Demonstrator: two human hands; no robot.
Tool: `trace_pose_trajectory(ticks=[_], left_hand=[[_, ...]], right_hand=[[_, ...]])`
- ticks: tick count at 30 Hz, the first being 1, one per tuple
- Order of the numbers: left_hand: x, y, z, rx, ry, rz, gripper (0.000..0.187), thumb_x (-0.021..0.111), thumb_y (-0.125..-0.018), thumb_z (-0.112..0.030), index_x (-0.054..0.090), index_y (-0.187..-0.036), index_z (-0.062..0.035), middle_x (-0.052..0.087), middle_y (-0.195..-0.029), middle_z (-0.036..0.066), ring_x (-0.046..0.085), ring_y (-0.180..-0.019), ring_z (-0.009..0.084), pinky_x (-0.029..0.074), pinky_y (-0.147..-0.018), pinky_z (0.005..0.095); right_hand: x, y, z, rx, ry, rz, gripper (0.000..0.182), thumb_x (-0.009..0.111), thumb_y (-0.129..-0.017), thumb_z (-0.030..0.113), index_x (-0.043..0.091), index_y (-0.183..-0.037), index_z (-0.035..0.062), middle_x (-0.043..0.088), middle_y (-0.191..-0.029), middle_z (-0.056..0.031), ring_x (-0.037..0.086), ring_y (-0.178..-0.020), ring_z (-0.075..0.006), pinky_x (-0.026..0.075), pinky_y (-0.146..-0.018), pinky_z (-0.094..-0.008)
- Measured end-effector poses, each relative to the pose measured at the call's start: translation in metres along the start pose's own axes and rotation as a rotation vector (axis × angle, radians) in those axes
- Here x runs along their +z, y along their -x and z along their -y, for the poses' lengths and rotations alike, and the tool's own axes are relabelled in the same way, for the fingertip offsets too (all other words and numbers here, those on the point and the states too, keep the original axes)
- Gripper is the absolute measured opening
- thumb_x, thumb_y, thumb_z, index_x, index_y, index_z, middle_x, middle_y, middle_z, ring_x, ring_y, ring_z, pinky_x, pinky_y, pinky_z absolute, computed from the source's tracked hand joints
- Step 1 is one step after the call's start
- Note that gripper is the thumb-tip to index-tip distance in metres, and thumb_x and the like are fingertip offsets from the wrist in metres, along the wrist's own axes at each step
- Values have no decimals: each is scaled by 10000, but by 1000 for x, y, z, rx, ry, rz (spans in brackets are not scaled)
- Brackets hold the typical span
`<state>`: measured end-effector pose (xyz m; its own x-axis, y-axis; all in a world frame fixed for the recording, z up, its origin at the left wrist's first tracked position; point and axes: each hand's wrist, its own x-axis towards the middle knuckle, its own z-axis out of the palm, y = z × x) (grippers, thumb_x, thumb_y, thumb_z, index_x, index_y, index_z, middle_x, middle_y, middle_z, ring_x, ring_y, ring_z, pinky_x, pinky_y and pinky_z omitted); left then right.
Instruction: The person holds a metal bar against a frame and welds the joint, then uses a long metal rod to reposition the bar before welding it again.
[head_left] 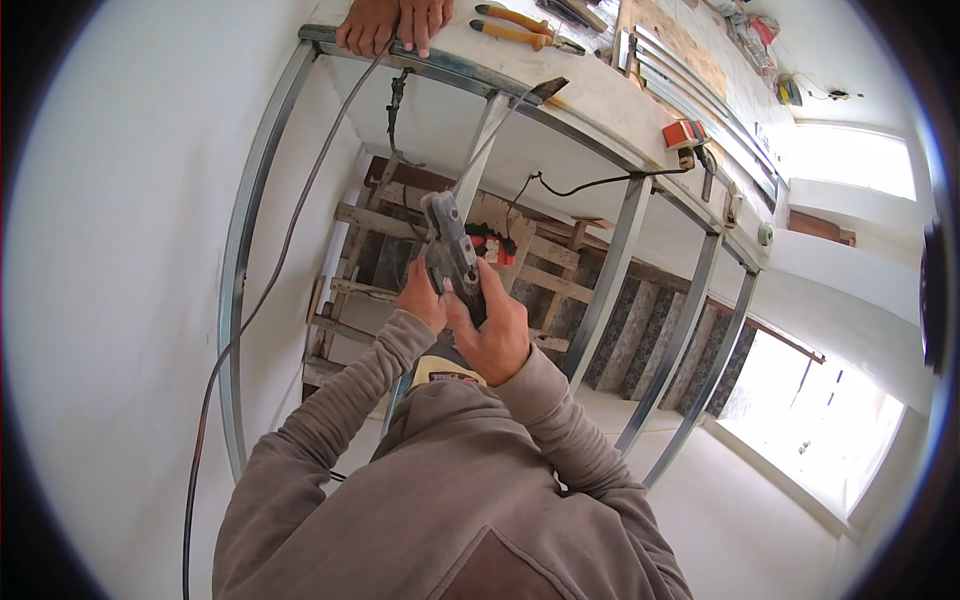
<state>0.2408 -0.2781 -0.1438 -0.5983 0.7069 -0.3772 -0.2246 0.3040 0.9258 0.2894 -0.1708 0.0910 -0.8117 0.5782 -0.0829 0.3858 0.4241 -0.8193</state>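
Both of my hands are raised in front of my chest around what looks like a welding electrode holder (455, 248), with worn grey jaws and a dark handle. My right hand (492, 335) wraps the handle. My left hand (420, 298) is closed on the holder's other side, its fingers partly hidden. A thin rod (486, 152) slants up from the jaws toward a dark piece (549, 90) at the edge of a metal frame (480, 86). Another person's hands (390, 24) rest on the frame's upper left end, beside a cable.
Orange-handled pliers (518, 30) lie on the board above the frame, near long metal profiles (700, 95) and an orange-red tool (684, 134). Frame legs (612, 275) stand ahead. A cable (262, 295) hangs at left. Wooden pallets (375, 218) and a red object (497, 250) are beyond.
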Motion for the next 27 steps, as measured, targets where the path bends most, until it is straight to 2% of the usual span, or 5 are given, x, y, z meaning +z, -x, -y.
trace_pose_trajectory(ticks=[27], left_hand=[[1, 0, 5, 2, 35, -15, 632, 647, -880, -181, 352, -1422, -42, 466, -1287, 225, 569, -1124, 439, 505, -942, 469]], right_hand=[[0, -5, 6, 6, -24, -6, 504, 687, -909, 161, 498, -1299, -96, 698, -859, -239, 734, -764, -342, 554, -670, -362]])
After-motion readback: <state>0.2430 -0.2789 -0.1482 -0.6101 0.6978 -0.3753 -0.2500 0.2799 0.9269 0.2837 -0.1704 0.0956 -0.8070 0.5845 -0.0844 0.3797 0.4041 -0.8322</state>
